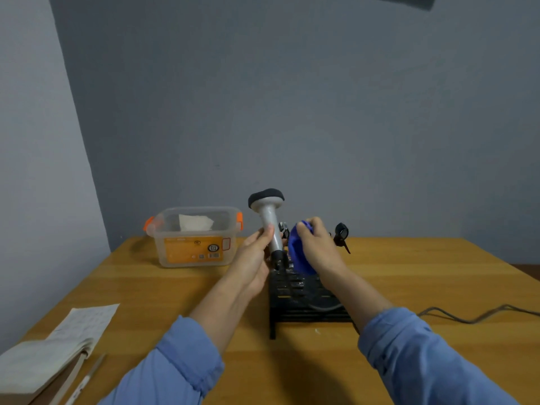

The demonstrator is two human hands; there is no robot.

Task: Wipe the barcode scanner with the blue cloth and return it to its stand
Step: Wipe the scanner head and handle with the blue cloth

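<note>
- Nearest, two forearms in rolled blue sleeves reach out over a wooden table.
- At the near left corner lies an open notebook with a pen just beside it.
- Between the arms sits a black stand, a slotted rack, with a grey cable trailing off to the right across the table.
- Above the stand's far end, the left hand is wrapped round the grey handle of the barcode scanner, holding it upright with its dark head on top.
- Just beside it, the right hand is closed on a bunched blue cloth, which hangs against the lower handle.
- Some small black hardware pokes out behind the right hand; I cannot tell what it is.
- Further left stands a clear plastic box with orange latches and white tissue inside.
- Behind everything is a grey wall.
</note>
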